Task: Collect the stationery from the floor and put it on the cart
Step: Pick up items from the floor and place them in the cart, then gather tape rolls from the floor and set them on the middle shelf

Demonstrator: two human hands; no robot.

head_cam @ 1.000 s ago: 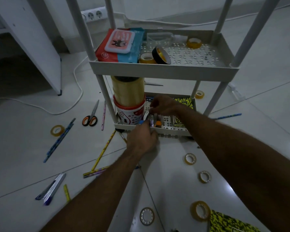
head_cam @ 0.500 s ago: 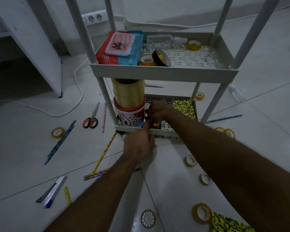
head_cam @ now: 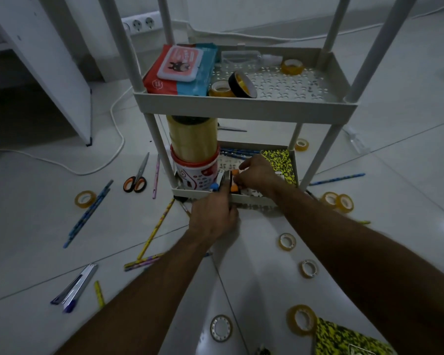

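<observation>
both hands at the cart's bottom shelf

head view: left hand at the shelf's front rim, fingers curled on a metal cutter; right hand pinches small orange-tipped items inside. tape rolls and pencils crowd the floor either side. since a second ago the right hand has slid rightward along the shelf.

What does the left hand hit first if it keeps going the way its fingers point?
Probably the utility knives standing at the lower tray's front edge: the left hand points up-frame into them and seems to touch one already. Beyond lies perforated tray floor; depth is unclear.
</observation>
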